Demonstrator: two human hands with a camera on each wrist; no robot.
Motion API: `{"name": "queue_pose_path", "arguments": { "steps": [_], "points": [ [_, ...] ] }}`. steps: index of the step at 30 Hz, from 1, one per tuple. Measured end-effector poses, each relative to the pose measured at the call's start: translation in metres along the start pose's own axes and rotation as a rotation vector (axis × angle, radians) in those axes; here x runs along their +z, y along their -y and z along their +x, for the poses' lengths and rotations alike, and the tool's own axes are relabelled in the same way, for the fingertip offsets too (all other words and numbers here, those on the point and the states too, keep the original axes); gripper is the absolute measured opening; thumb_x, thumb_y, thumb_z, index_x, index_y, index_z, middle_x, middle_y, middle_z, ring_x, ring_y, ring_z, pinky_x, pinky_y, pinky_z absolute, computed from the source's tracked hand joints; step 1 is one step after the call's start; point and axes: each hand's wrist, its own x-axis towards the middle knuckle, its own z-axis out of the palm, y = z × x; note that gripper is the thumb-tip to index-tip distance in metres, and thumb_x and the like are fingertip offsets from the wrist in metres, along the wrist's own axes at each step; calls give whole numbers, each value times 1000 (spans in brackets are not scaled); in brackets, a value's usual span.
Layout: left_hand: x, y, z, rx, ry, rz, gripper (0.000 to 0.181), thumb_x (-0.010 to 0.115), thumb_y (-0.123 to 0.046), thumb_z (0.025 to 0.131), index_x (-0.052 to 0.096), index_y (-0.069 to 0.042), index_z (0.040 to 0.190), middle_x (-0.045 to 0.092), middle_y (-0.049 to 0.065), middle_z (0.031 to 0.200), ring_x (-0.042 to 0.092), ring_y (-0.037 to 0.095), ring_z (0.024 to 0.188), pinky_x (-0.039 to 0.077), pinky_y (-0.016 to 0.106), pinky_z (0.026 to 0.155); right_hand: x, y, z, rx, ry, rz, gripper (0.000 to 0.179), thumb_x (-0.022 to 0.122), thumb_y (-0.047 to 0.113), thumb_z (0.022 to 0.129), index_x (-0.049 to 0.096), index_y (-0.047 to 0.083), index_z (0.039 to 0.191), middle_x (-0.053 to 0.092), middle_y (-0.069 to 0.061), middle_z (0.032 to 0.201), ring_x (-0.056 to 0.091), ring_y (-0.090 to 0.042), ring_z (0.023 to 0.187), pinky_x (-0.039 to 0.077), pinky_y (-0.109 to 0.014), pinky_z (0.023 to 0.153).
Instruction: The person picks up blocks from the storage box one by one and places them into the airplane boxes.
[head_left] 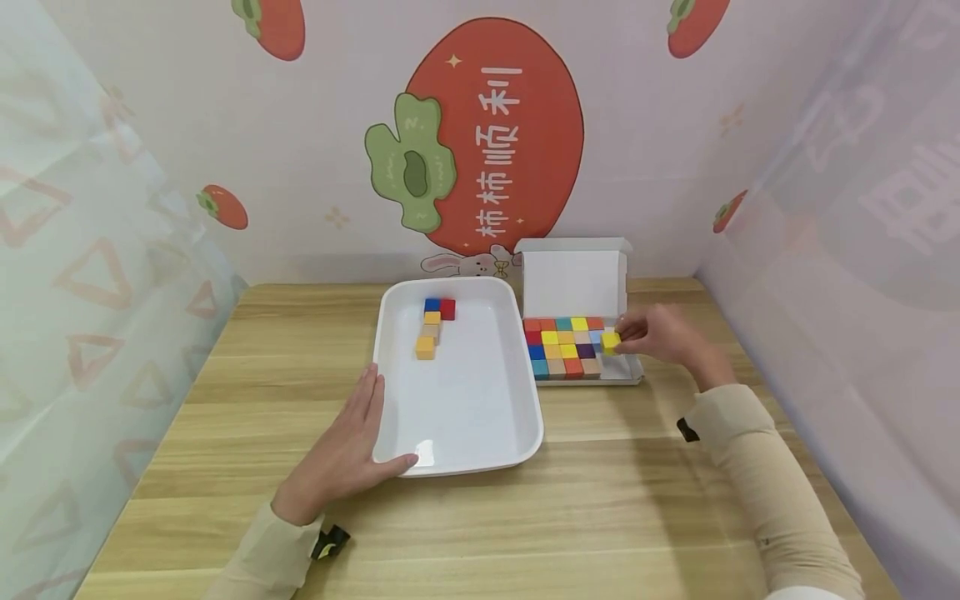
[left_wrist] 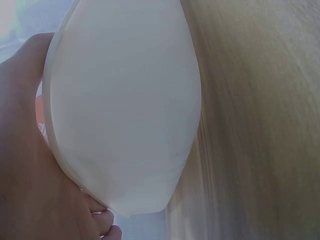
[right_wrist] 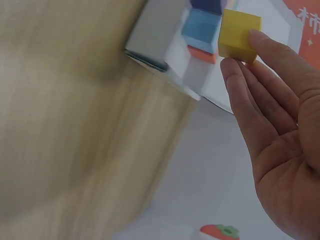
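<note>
A yellow wooden cube [head_left: 610, 342] is pinched between the thumb and fingertips of my right hand [head_left: 663, 340], over the right end of a white cardboard box [head_left: 621, 368]. Rows of coloured cubes fill most of that box; a light blue cube [right_wrist: 201, 29] sits close by the held one in the right wrist view. My left hand [head_left: 341, 454] rests at the near left corner of a white tray [head_left: 480, 408], fingers extended along its side and thumb over the near rim. Inside the tray, a blue cube [head_left: 432, 306], a red cube [head_left: 447, 309] and several yellow-orange and plain wood cubes form a bent line.
The box's raised lid [head_left: 573, 283] stands at the back, against the patterned backdrop [head_left: 300, 142]. Tray and box stand side by side on the wooden table [head_left: 300, 333]. Printed sheets [head_left: 82, 292] wall in both sides. Each sleeve has a black strap piece [head_left: 330, 542] near the cuff.
</note>
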Motion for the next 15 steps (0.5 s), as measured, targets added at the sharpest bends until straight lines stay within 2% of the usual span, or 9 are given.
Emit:
{"name": "queue_pose_path", "arguments": {
  "steps": [5,8,15],
  "points": [
    [-1,-1,0,-25,29,-1,128,68,-73,88,6,7,166,-4,22,178,4,39,166,27,60,129,16,-11,5,-35,-1,47,23,85,13,90,79,1,109,79,-12,104,75,-20,92,66,-37,85],
    [-1,-1,1,-39,45,-3,129,68,-74,87,5,6,167,-6,19,179,2,37,167,26,59,130,24,-14,7,-28,-7,63,23,84,12,91,78,1,110,79,-13,104,74,-20,92,65,-37,86],
    [0,0,0,-19,21,5,127,67,-73,88,7,7,166,-5,21,178,4,39,166,28,59,129,38,-18,9,60,-39,90,27,84,13,91,76,3,115,78,-14,110,74,-25,99,64,-45,94]
  ]
}}
